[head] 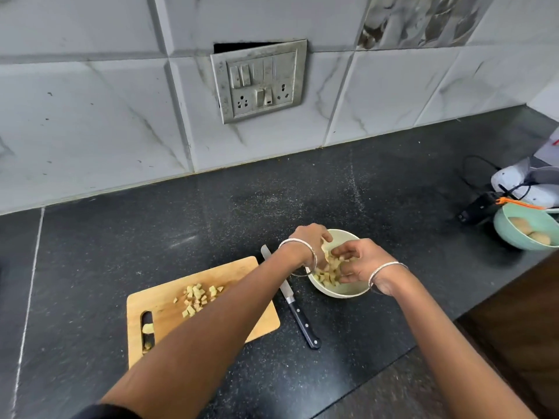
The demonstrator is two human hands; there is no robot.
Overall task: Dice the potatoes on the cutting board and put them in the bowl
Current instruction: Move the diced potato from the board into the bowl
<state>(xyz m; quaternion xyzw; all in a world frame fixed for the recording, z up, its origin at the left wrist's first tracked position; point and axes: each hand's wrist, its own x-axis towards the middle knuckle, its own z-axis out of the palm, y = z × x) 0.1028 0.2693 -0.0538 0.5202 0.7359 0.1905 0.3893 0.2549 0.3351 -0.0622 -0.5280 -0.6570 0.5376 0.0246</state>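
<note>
Reaching into bowl [341,293] with left hand [311,241] and right hand [361,261], fingers [327,237] curled among potato dice [328,272]. Cannot tell whether gripping any. Knife [298,316] just left.

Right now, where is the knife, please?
In the head view, the knife lies on the counter between the cutting board and the white bowl.

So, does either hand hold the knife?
No, the knife lies on the counter beside the cutting board, while left hand and right hand reach into the bowl.
</note>
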